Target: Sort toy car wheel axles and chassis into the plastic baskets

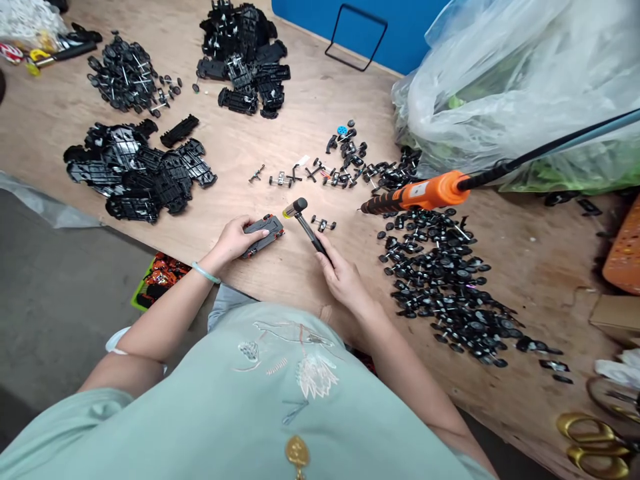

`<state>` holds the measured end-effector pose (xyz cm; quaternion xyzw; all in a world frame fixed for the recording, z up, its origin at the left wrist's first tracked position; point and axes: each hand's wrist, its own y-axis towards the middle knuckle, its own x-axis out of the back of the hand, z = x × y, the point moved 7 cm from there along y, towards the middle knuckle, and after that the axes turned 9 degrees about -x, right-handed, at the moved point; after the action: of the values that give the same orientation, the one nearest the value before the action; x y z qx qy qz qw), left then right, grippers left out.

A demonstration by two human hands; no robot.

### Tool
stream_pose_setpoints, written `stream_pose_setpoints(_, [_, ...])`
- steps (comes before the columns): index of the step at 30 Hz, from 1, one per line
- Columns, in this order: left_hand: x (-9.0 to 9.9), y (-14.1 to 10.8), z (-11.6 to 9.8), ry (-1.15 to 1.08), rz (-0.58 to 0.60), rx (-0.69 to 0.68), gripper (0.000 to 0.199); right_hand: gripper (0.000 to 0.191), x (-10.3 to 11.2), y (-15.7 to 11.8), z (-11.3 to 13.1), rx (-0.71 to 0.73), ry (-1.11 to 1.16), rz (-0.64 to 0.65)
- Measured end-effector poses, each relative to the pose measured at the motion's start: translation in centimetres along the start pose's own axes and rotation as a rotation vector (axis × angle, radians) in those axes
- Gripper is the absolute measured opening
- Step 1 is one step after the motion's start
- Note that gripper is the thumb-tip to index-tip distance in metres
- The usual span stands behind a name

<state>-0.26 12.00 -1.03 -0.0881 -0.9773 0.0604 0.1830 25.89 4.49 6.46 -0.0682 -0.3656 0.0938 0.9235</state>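
Left hand (235, 240) grips boxy toy car (263, 234); right hand (343, 279) holds slim mallet (303, 220).

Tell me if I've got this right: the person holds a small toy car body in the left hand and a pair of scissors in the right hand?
Not quite. In the head view the right hand holds a small hammer, not scissors. The scissors lie untouched at the table's far right edge. The left hand does hold the toy car body.
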Motion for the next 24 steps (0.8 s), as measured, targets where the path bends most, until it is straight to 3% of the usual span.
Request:
stream_pose_setpoints(2, [-0.1, 0.1, -0.4, 0.006, 0.03, -0.054, 0.038, 0.052, -0.4, 0.5, 0.3, -0.018, 0.057, -0.046])
stream_pose_setpoints(5, [-0.9, 0.5, -2.2, -0.012, 0.202, -0.276, 0.036, 0.05, -1.3, 2.7, 0.8, -0.043, 0.104, -0.107])
stream_pose_setpoints(7, [-1.3, 0.7, -3.3, -0.01, 0.311, -0.411, 0.036, 0.05, -2.4, 4.7, 1.2, -0.034, 0.124, -0.075])
stream_pose_setpoints(9, [-1.0, 1.0, -3.5, 0.03, 0.287, -0.435, 0.039, 0.047, -3.8, 6.4, 1.2, -0.056, 0.159, 0.031])
stream_pose_setpoints(11, [0.1, 1.2, -2.8, 0.066, 0.107, -0.349, 0.053, 0.046, -4.9, 7.4, 0.9, -0.115, 0.232, 0.095])
stream_pose_setpoints(13, [1.1, 0.2, -1.6, -0.02, -0.156, -0.215, 0.072, 0.049, -5.3, 7.6, 0.5, -0.179, 0.365, 0.055])
stream_pose_setpoints(16, [0.3, -2.6, 0.1, -0.479, -0.464, -0.042, 0.078, 0.057, -6.6, 6.9, 0.2, -0.308, 0.669, -0.01])
stream_pose_setpoints(18, [-1.7, -3.9, 0.3, -0.821, -0.51, 0.034, 0.065, 0.062, -7.9, 6.1, 0.4, -0.409, 0.851, -0.009])
stream_pose_setpoints(20, [-3.4, -4.1, -0.3, -1.016, -0.452, 0.085, 0.051, 0.067, -9.0, 5.4, 1.1, -0.474, 0.956, -0.001])
stream_pose_setpoints(24, [-3.6, -2.3, -0.8, -1.056, -0.331, 0.206, 0.037, 0.068, -9.2, 4.6, 1.8, -0.488, 0.902, 0.087])
